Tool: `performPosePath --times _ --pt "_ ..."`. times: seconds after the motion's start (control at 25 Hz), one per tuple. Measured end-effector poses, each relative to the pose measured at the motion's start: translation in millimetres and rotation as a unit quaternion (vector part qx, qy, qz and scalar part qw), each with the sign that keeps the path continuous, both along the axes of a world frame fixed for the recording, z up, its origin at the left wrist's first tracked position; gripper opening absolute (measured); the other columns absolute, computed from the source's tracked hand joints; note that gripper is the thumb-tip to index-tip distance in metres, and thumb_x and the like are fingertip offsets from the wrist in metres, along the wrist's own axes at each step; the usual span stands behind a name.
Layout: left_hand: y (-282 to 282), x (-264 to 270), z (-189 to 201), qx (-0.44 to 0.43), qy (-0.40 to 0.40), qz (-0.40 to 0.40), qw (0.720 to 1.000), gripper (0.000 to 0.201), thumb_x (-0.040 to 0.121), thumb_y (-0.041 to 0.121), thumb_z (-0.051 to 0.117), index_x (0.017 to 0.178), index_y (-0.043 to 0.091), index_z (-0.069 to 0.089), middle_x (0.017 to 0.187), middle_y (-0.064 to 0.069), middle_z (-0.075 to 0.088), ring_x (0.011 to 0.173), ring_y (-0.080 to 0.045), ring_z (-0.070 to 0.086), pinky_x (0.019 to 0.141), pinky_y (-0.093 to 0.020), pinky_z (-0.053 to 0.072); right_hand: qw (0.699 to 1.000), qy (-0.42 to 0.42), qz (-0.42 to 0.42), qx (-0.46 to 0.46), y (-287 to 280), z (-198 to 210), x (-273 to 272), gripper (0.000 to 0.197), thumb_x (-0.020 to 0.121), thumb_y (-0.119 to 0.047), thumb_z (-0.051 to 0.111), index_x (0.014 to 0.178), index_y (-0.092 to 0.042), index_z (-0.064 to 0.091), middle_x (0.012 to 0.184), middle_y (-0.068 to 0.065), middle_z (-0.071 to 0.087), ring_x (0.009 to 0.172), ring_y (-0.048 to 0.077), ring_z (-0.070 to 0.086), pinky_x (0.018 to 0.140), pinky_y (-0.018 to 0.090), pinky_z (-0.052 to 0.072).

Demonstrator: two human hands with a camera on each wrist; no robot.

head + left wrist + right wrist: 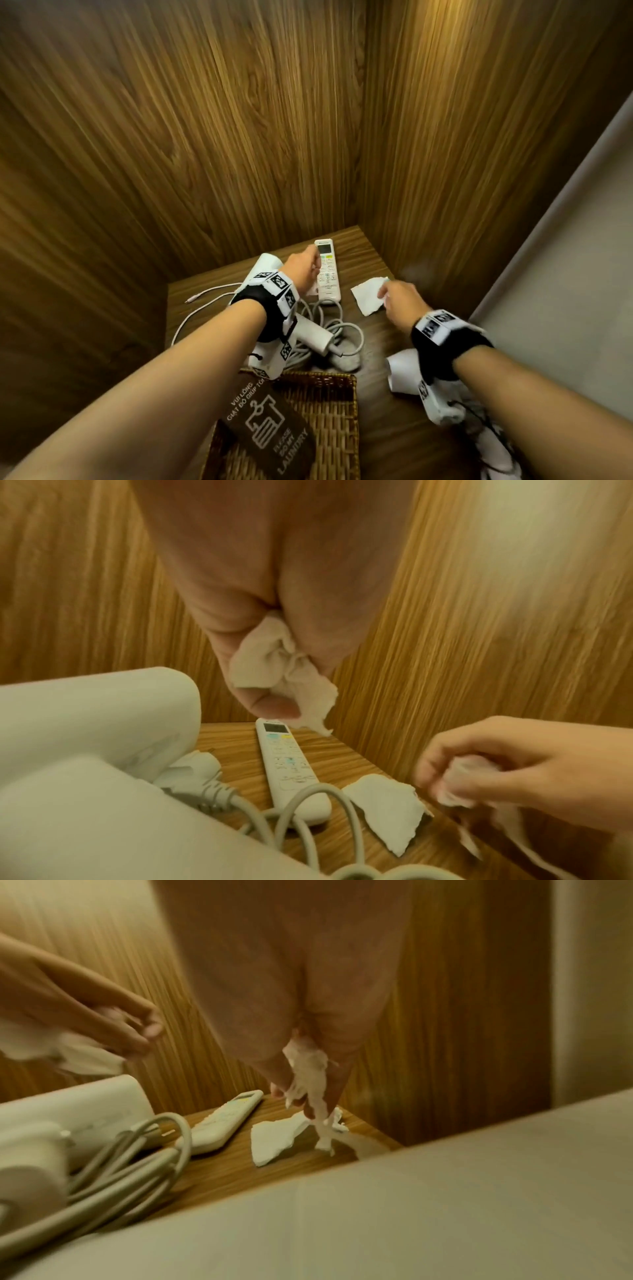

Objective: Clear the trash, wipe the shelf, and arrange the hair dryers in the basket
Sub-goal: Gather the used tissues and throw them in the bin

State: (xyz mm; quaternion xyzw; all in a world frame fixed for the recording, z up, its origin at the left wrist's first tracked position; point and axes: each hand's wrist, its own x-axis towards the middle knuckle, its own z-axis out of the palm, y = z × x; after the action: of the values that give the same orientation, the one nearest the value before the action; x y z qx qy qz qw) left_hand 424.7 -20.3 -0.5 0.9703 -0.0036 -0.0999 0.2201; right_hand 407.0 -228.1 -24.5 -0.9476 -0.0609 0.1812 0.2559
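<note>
My left hand (303,269) hovers over the white remote (328,270) and grips a crumpled scrap of white tissue (274,656). My right hand (399,298) holds another wad of torn tissue (310,1074) just above a loose flat tissue piece (368,294) on the wooden shelf (383,346). A white hair dryer (308,330) with its grey coiled cord (346,329) lies under my left wrist. The woven basket (329,411) sits at the shelf's front, holding a brown laundry bag (270,428).
A thin white charging cable (202,298) trails across the shelf's left side. More white tissue (402,368) lies near the right front under my right wrist. Wood panel walls close in the shelf at the back, left and right.
</note>
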Motion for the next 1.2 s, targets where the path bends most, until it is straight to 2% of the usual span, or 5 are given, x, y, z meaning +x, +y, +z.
performPosePath --times 0.2,0.68,0.8,0.92,1.2 --pt "27.4 -8.8 -0.2 0.09 0.004 -0.019 0.996 0.02 0.094 0.018 0.047 0.104 0.006 0.059 0.108 -0.014 0.069 0.104 -0.033 0.063 0.089 -0.037 0.048 0.99 0.06 0.099 -0.085 23.9 -27.2 40.5 0.054 0.092 -0.008 0.049 0.144 -0.021 0.039 0.151 0.017 0.032 0.14 0.033 0.032 0.114 0.038 0.028" --pt "55.4 -40.1 29.1 0.121 0.086 0.065 0.987 0.03 0.088 -0.003 0.045 0.11 0.009 0.06 0.122 -0.016 0.058 0.109 -0.032 0.06 0.089 -0.032 0.047 0.988 0.079 0.03 -0.132 30.5 -20.0 26.7 0.028 0.085 -0.009 0.06 0.112 -0.002 0.066 0.119 0.022 0.063 0.105 0.039 0.063 0.091 0.05 0.052" --pt "45.5 -40.8 31.9 0.136 0.092 0.044 0.985 0.023 0.092 0.004 0.048 0.113 0.006 0.059 0.112 -0.015 0.062 0.105 -0.033 0.062 0.088 -0.034 0.051 0.991 0.125 0.008 -0.055 22.5 -1.0 18.1 0.017 0.087 -0.008 0.057 0.095 -0.004 0.071 0.092 0.013 0.069 0.079 0.028 0.066 0.07 0.035 0.058" --pt "25.6 -44.9 28.3 0.182 0.049 -0.009 0.982 0.028 0.096 0.019 0.041 0.108 0.0 0.06 0.108 -0.019 0.064 0.101 -0.034 0.062 0.081 -0.033 0.048 0.995 0.099 -0.012 -0.01 7.2 27.7 -3.4 0.02 0.089 -0.016 0.052 0.08 -0.006 0.067 0.073 0.006 0.063 0.073 0.029 0.069 0.046 0.02 0.044" --pt "-60.0 -79.6 33.3 0.176 0.09 -0.051 0.979 0.039 0.095 0.035 0.036 0.113 0.008 0.057 0.122 -0.021 0.06 0.113 -0.035 0.056 0.092 -0.035 0.043 0.998 0.045 -0.032 0.038 -60.1 59.9 -70.8 0.032 0.084 0.006 0.043 0.059 -0.014 0.045 0.082 0.016 0.063 0.06 0.028 0.063 0.043 0.029 0.047"
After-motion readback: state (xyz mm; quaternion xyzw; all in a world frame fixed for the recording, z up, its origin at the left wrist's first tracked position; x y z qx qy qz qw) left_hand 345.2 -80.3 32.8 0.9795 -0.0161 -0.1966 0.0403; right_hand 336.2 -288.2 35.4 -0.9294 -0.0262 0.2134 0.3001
